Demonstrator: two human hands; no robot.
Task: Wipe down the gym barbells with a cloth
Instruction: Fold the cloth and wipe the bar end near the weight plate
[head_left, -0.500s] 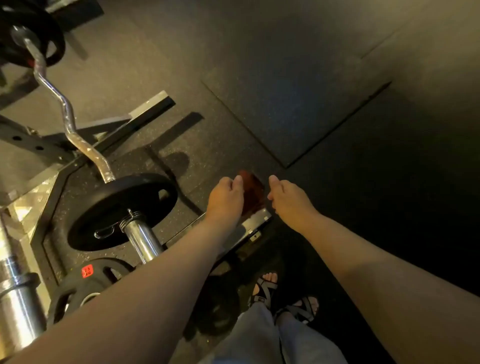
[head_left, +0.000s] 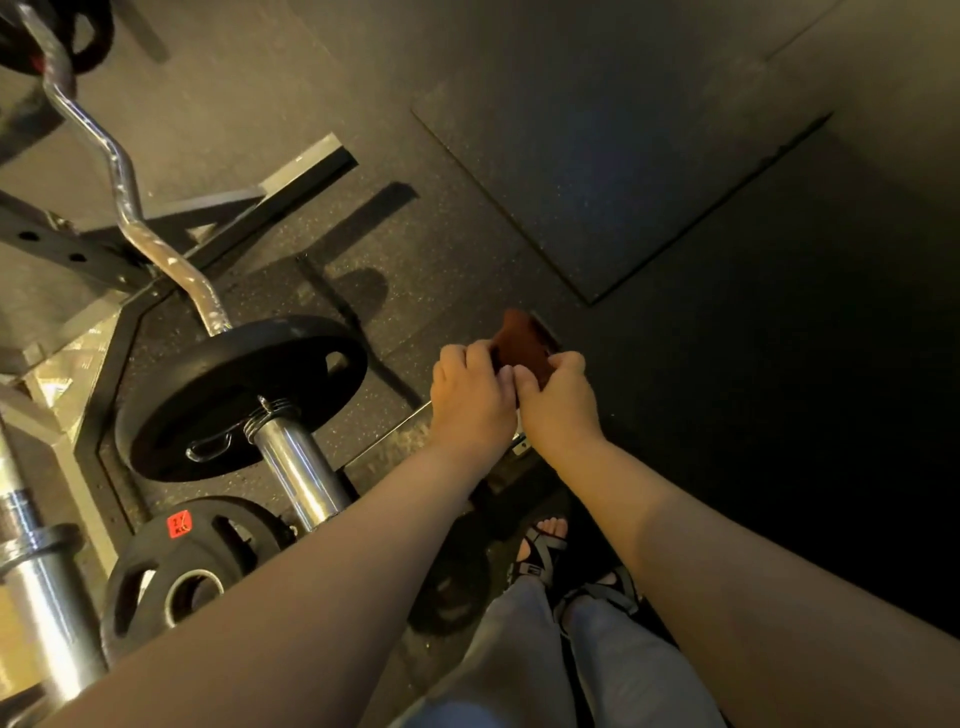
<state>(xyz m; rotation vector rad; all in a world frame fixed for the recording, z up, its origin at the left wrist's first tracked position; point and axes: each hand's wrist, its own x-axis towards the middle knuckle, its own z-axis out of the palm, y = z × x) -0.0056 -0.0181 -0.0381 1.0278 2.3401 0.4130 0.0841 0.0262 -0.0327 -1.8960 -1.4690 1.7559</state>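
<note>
A small reddish-brown cloth (head_left: 524, 345) is held out in front of me above the dark floor. My left hand (head_left: 470, 400) pinches its left edge and my right hand (head_left: 558, 400) grips its right side, knuckles nearly touching. To the left lies a curved chrome barbell (head_left: 124, 192) with a black weight plate (head_left: 208, 395) and a spring collar on its thick sleeve (head_left: 298, 470).
A black steel rack frame (head_left: 270, 195) crosses under the bar. A second chrome bar sleeve (head_left: 41, 587) sits at the lower left beside a plate with a red sticker (head_left: 182, 566). Rubber floor mats (head_left: 623, 171) spread right. My sandalled feet (head_left: 545, 551) stand below.
My hands have come together on the cloth; half a second ago they were apart at its two sides. The cloth now sticks up between them.
</note>
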